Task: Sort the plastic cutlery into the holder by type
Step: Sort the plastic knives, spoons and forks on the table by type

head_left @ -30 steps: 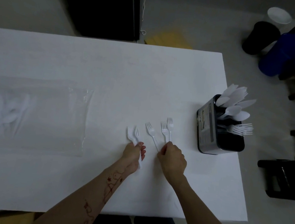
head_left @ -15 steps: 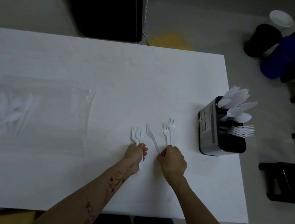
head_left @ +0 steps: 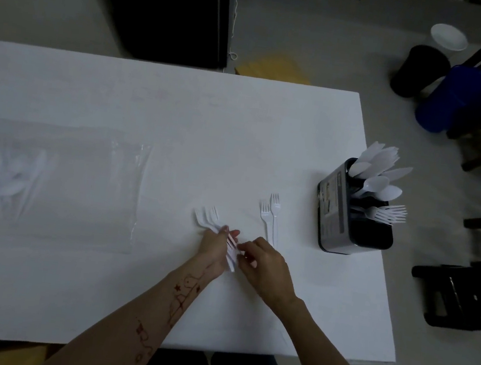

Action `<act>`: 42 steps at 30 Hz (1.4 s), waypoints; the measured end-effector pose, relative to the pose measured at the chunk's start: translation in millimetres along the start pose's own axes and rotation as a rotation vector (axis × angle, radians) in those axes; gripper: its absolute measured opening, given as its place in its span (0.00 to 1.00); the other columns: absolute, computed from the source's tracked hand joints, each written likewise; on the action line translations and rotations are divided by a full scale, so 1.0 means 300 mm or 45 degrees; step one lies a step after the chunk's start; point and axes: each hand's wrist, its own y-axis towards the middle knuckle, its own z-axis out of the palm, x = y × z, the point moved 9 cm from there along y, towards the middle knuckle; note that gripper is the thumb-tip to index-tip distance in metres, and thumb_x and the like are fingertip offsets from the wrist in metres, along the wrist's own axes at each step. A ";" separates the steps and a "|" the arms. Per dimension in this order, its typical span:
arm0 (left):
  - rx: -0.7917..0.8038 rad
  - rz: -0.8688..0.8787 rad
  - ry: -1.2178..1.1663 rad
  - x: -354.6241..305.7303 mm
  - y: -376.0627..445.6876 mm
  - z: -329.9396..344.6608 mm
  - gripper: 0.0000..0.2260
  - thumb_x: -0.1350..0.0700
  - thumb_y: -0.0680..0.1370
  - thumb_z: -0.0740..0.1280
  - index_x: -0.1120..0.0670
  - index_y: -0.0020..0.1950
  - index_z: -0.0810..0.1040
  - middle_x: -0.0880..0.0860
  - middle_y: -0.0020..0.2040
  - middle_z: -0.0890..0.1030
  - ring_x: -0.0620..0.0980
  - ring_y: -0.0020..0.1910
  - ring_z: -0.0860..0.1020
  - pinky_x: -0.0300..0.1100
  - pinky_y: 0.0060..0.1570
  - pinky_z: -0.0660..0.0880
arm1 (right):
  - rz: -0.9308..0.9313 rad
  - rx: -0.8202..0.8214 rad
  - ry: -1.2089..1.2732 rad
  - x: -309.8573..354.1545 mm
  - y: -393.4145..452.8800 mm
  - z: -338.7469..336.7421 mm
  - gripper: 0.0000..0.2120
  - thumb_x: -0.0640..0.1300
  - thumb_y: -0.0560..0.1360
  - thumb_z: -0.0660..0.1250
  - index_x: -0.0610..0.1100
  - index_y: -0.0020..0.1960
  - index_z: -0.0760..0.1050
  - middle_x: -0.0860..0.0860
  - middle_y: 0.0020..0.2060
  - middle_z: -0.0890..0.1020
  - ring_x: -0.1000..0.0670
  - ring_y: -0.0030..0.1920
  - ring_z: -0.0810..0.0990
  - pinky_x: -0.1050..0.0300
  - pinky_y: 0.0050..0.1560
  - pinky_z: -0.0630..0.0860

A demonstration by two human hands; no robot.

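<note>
Your left hand is closed around a small bunch of white forks, tines fanning out to the far left, handles trailing back past your palm. Your right hand sits just beside it, fingers curled narrow and pinching at those handles. Both forearms angle in from the near edge of the white table. Two loose forks lie side by side to the right. Farther right stands the black holder, its compartments already holding knives, spoons and forks; its label is unreadable.
</note>
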 end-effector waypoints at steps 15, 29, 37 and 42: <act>0.048 -0.018 0.145 0.032 0.005 0.014 0.13 0.57 0.83 0.56 0.62 0.65 0.69 0.51 0.44 0.78 0.47 0.41 0.76 0.37 0.41 0.73 | 0.748 -0.099 0.014 -0.219 0.005 -0.087 0.08 0.50 0.75 0.67 0.46 0.48 0.71 0.50 0.41 0.79 0.49 0.38 0.76 0.58 0.38 0.69; 0.085 -0.043 0.012 0.044 0.017 0.039 0.17 0.59 0.84 0.52 0.69 0.63 0.72 0.64 0.69 0.71 0.58 0.57 0.77 0.42 0.56 0.71 | 0.292 -0.009 0.307 -0.137 0.012 -0.048 0.13 0.51 0.79 0.66 0.44 0.44 0.82 0.52 0.37 0.83 0.55 0.35 0.80 0.56 0.44 0.79; 0.113 -0.169 -0.114 0.052 0.010 0.026 0.08 0.60 0.82 0.57 0.62 0.50 0.74 0.55 0.47 0.78 0.49 0.42 0.76 0.41 0.45 0.74 | 0.907 -0.048 0.014 -0.245 0.032 -0.062 0.14 0.53 0.77 0.68 0.44 0.54 0.73 0.49 0.48 0.78 0.48 0.44 0.78 0.54 0.44 0.75; 0.138 -0.175 -0.100 0.053 0.002 0.023 0.08 0.62 0.82 0.58 0.59 0.45 0.73 0.53 0.43 0.77 0.48 0.42 0.76 0.40 0.44 0.73 | 0.913 -0.018 -0.034 -0.229 0.035 -0.066 0.10 0.48 0.79 0.65 0.42 0.54 0.75 0.47 0.48 0.80 0.48 0.43 0.76 0.57 0.41 0.70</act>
